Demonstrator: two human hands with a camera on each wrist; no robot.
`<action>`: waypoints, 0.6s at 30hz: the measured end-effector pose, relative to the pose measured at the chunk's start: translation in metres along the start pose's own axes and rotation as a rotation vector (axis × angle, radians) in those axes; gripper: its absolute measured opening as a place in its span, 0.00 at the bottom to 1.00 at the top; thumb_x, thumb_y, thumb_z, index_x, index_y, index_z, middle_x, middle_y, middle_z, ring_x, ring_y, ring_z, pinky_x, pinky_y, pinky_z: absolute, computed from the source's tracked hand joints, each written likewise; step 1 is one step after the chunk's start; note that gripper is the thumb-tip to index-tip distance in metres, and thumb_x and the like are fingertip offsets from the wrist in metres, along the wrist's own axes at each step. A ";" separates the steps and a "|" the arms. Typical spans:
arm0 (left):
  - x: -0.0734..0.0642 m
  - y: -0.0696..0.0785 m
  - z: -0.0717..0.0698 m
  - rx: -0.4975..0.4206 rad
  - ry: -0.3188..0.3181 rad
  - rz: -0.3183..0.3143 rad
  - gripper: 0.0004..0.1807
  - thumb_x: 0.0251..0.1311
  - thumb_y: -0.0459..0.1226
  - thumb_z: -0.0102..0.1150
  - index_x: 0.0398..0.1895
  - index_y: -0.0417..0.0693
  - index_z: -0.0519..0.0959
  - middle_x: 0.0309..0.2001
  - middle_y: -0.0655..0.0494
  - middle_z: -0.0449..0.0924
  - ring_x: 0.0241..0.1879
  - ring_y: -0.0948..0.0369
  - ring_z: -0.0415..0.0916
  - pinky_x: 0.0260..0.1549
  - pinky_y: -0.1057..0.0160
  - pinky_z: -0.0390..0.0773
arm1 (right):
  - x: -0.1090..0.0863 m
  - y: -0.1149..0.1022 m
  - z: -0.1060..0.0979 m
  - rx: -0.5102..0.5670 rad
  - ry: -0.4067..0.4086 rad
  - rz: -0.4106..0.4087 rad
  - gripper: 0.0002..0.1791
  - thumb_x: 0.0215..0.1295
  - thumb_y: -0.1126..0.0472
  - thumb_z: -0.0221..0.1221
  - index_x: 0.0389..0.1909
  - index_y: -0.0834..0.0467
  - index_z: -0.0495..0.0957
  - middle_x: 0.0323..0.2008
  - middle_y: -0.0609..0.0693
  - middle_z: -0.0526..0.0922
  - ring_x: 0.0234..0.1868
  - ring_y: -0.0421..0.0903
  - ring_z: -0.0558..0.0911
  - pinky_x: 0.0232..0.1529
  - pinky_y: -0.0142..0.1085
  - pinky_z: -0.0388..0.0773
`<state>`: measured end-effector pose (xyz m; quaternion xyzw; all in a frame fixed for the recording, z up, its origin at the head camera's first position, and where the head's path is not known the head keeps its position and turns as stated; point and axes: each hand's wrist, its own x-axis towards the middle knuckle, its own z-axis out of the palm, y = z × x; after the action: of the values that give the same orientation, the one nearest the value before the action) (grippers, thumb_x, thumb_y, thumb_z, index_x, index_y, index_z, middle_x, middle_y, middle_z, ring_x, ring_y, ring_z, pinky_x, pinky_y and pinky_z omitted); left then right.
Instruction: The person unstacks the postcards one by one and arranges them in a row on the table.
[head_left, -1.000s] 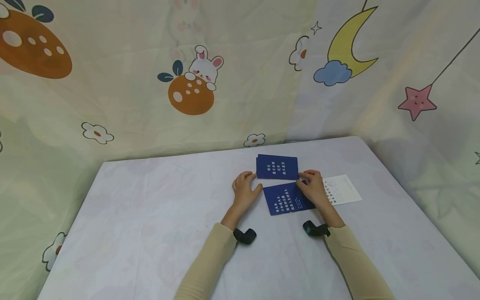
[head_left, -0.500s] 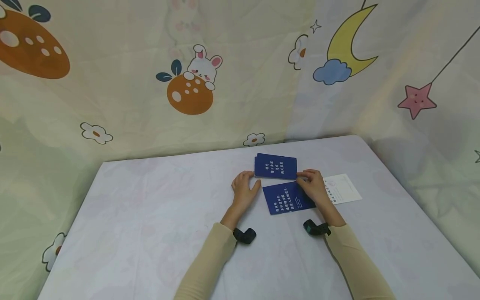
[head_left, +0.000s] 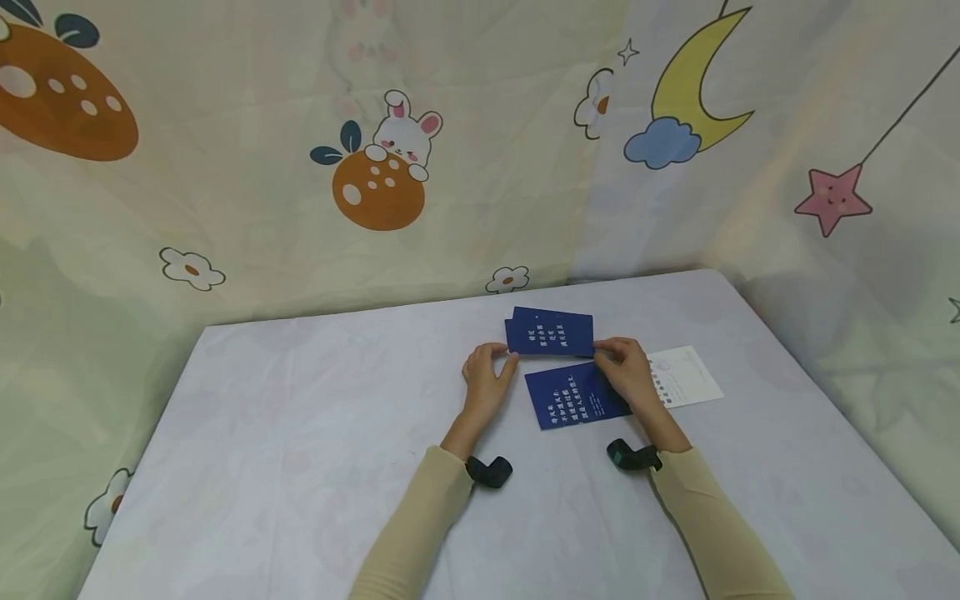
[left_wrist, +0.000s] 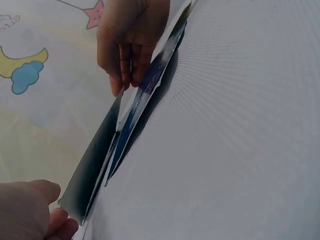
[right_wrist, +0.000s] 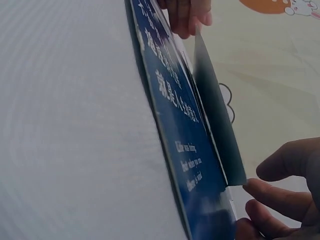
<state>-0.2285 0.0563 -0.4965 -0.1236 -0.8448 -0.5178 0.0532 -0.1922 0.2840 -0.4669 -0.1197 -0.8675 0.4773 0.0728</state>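
We see a blue stack [head_left: 553,335] of cards between two hands: the left hand [head_left: 487,382] pinches one near corner, while the right hand [head_left: 628,377] touches the other; we cannot tell whether it pinches. The wrist views show the stack tilted up, unclear from the head. Below lie another blue card [head_left: 573,398] and a white card [head_left: 686,377] on a white-covered table [head_left: 322,442], before a cartoon-printed cloth wall [head_left: 495,183].

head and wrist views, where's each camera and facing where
Head: on the head, facing forward-down at dark-blue paper cards; left hand, right hand, beige sleeves show.
Left wrist: on that wrist, facing cards edge-on; both hands show.
Right wrist: on that wrist, facing cards obliquely; both hands show.
Wrist views share: cards, hands.
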 end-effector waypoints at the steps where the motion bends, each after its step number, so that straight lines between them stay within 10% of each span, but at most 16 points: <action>1: 0.000 0.000 0.000 -0.002 0.004 0.003 0.15 0.68 0.40 0.55 0.50 0.38 0.74 0.50 0.44 0.75 0.58 0.48 0.68 0.65 0.47 0.51 | 0.000 0.000 0.000 0.005 0.011 -0.001 0.19 0.67 0.67 0.53 0.56 0.73 0.75 0.61 0.69 0.66 0.61 0.64 0.69 0.64 0.53 0.66; 10: -0.002 0.001 -0.001 -0.006 0.049 0.049 0.09 0.63 0.36 0.61 0.41 0.39 0.77 0.43 0.45 0.81 0.50 0.49 0.74 0.62 0.48 0.56 | 0.001 -0.001 0.000 0.188 0.083 -0.038 0.18 0.70 0.63 0.56 0.56 0.69 0.73 0.48 0.68 0.81 0.38 0.36 0.81 0.41 0.23 0.77; 18: -0.001 -0.001 -0.002 -0.057 0.058 0.061 0.14 0.57 0.31 0.63 0.46 0.38 0.79 0.41 0.46 0.84 0.48 0.49 0.77 0.61 0.48 0.56 | 0.001 0.000 0.002 0.265 0.055 -0.053 0.17 0.68 0.68 0.57 0.55 0.71 0.70 0.39 0.69 0.83 0.27 0.32 0.80 0.32 0.22 0.77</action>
<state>-0.2284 0.0539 -0.4968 -0.1359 -0.8235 -0.5434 0.0900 -0.1937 0.2830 -0.4681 -0.0991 -0.7974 0.5822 0.1242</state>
